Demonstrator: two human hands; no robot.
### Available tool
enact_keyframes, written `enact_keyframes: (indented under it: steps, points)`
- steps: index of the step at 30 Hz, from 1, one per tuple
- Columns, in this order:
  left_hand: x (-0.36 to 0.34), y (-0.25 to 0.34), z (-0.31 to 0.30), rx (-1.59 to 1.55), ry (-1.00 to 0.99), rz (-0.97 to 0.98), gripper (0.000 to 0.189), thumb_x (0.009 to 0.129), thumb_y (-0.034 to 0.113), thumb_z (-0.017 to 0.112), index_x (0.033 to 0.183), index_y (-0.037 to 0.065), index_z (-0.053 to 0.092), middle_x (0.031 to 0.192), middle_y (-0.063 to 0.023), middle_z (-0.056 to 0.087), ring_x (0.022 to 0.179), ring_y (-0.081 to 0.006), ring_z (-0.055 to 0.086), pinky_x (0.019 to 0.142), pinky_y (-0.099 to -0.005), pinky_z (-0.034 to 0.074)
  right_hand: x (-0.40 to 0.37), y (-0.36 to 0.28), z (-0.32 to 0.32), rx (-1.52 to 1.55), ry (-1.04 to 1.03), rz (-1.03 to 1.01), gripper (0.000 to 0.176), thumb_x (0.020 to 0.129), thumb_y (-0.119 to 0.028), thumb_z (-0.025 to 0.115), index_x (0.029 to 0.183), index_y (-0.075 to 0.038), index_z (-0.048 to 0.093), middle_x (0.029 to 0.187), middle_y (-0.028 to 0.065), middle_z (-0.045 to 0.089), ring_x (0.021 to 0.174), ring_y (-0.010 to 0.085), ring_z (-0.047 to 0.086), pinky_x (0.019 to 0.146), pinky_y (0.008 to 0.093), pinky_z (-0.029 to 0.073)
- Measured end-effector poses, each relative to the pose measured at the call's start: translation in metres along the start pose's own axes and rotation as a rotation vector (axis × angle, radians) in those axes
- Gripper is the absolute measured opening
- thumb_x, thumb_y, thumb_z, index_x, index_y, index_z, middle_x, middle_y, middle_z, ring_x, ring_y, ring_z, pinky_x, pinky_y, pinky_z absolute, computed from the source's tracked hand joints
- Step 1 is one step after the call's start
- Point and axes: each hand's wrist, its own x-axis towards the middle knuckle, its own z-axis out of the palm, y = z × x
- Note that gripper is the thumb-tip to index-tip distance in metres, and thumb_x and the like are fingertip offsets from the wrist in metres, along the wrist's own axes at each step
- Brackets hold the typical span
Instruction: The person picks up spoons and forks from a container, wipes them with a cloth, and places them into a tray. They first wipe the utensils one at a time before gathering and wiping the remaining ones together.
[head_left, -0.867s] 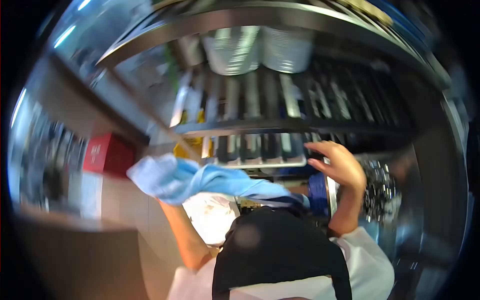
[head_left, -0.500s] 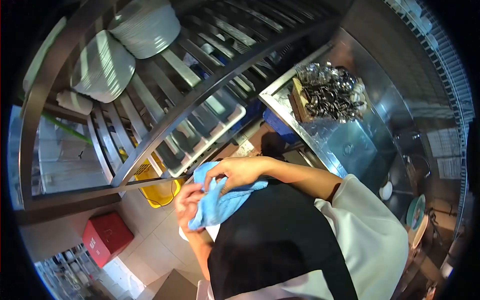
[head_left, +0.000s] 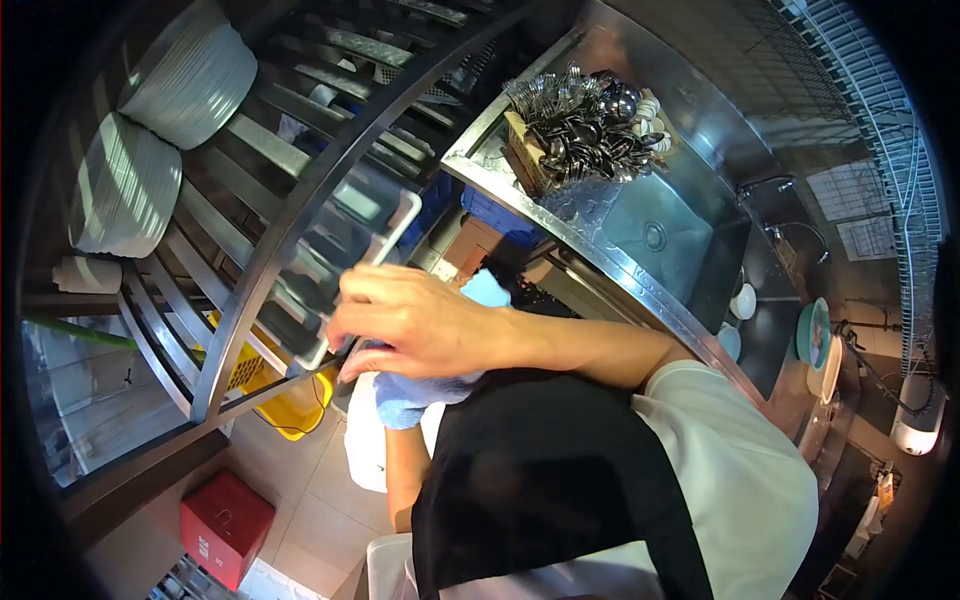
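My right hand (head_left: 410, 318) reaches left across my body, its fingers bent and the thumb apart from them; I see nothing between them. It overlaps the near edge of a grey compartment tray (head_left: 350, 225) with a pale rim. Below it hangs a bunched blue cloth (head_left: 415, 395), whose lighter blue end (head_left: 487, 290) shows above my right wrist. My left forearm (head_left: 402, 465) comes up from below into the cloth. The left hand is wrapped in the cloth and behind my right hand, so its fingers are hidden.
A slatted metal rack (head_left: 240, 240) with stacked white plates (head_left: 130, 190) stands on the left. Cutlery (head_left: 590, 135) is heaped beside the steel sink (head_left: 655, 235) at upper right. On the floor are a yellow tub (head_left: 300, 408) and a red box (head_left: 228, 520).
My right hand has left the cloth's middle and moved left, over the tray's edge. The cloth now hangs lower, around the left hand. My view has shifted, so rack and sink appear further left.
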Motion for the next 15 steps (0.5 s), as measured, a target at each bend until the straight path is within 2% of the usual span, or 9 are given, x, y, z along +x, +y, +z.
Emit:
enact_keyframes:
  steps: [1, 3, 4, 5, 7, 9, 10, 12, 15]
  points:
    - [-0.001, 0.0, 0.01, -0.034, -0.019, -0.006, 0.023, 0.093, 0.018, 0.065, 0.109, 0.002, 0.059, 0.094, -0.0123, 0.064, 0.084, -0.0214, 0.062, 0.075, -0.0336, 0.052, -0.001, 0.002, -0.007, 0.0, 0.011, -0.005, 0.026, 0.088, -0.024, 0.08, 0.106, -0.009, 0.07, 0.105, 0.0097, 0.064, 0.098, 0.031, 0.063, 0.084, 0.0387, 0.051]
    - [-0.005, 0.006, 0.024, -0.126, 0.008, 0.01, 0.024, 0.094, 0.018, 0.064, 0.11, 0.002, 0.059, 0.095, -0.0122, 0.064, 0.085, -0.0215, 0.062, 0.076, -0.0337, 0.052, -0.008, 0.008, -0.027, -0.081, 0.104, -0.091, 0.03, 0.086, -0.028, 0.081, 0.107, -0.01, 0.07, 0.114, 0.0085, 0.062, 0.109, 0.0298, 0.059, 0.091, 0.0396, 0.047]
    - [-0.006, 0.009, 0.029, -0.174, 0.042, 0.023, 0.024, 0.094, 0.018, 0.064, 0.111, 0.002, 0.059, 0.095, -0.0121, 0.064, 0.085, -0.0216, 0.062, 0.076, -0.0337, 0.052, -0.018, 0.014, -0.036, -0.071, 0.132, -0.03, 0.032, 0.086, -0.031, 0.081, 0.107, -0.01, 0.07, 0.117, 0.0082, 0.062, 0.113, 0.0298, 0.057, 0.095, 0.0417, 0.045]
    - [-0.007, 0.014, 0.03, -0.217, 0.097, 0.052, 0.024, 0.094, 0.019, 0.064, 0.111, 0.002, 0.059, 0.096, -0.0121, 0.064, 0.086, -0.0216, 0.062, 0.076, -0.0338, 0.052, -0.028, 0.025, -0.047, -0.107, 0.183, -0.01, 0.028, 0.087, -0.028, 0.08, 0.106, -0.009, 0.07, 0.117, 0.009, 0.063, 0.113, 0.0297, 0.059, 0.096, 0.0405, 0.047]
    - [-0.007, 0.019, 0.035, -0.306, 0.219, 0.114, 0.025, 0.095, 0.019, 0.064, 0.112, 0.002, 0.059, 0.096, -0.0119, 0.064, 0.087, -0.0217, 0.062, 0.077, -0.0339, 0.051, -0.056, 0.048, -0.075, -0.147, 0.294, 0.119, 0.022, 0.088, -0.021, 0.078, 0.104, -0.008, 0.071, 0.116, 0.0112, 0.065, 0.112, 0.0303, 0.062, 0.098, 0.0403, 0.049]
    - [-0.006, 0.029, 0.037, -0.378, 0.338, 0.201, 0.025, 0.095, 0.02, 0.063, 0.113, 0.003, 0.059, 0.097, -0.0118, 0.064, 0.088, -0.0218, 0.062, 0.078, -0.034, 0.051, -0.087, 0.078, -0.108, -0.325, 0.458, 0.256, 0.018, 0.087, -0.013, 0.075, 0.104, -0.006, 0.072, 0.114, 0.0125, 0.066, 0.111, 0.0296, 0.063, 0.098, 0.04, 0.05]
    - [-0.006, 0.031, 0.041, -0.401, 0.386, 0.24, 0.026, 0.095, 0.02, 0.063, 0.113, 0.003, 0.059, 0.098, -0.0118, 0.064, 0.088, -0.0218, 0.062, 0.078, -0.034, 0.051, -0.107, 0.105, -0.126, -0.35, 0.559, 0.357, 0.02, 0.085, -0.011, 0.072, 0.105, -0.008, 0.072, 0.112, 0.0137, 0.067, 0.109, 0.0336, 0.061, 0.098, 0.044, 0.047]
    - [-0.005, 0.038, 0.05, -0.433, 0.465, 0.306, 0.026, 0.096, 0.021, 0.063, 0.114, 0.003, 0.059, 0.099, -0.0116, 0.064, 0.089, -0.0219, 0.062, 0.079, -0.0342, 0.051, -0.142, 0.138, -0.172, -0.469, 0.664, 0.569, 0.027, 0.084, -0.013, 0.074, 0.11, -0.008, 0.072, 0.111, 0.0156, 0.067, 0.11, 0.0354, 0.061, 0.098, 0.045, 0.047]
    - [0.001, 0.045, 0.071, -0.442, 0.545, 0.348, 0.027, 0.096, 0.022, 0.062, 0.116, 0.003, 0.059, 0.1, -0.0114, 0.064, 0.091, -0.022, 0.061, 0.08, -0.0343, 0.051, -0.188, 0.194, -0.219, -0.617, 0.668, 0.725, 0.04, 0.086, -0.016, 0.074, 0.121, 0.0, 0.067, 0.115, 0.0212, 0.067, 0.113, 0.0389, 0.06, 0.1, 0.0466, 0.047]
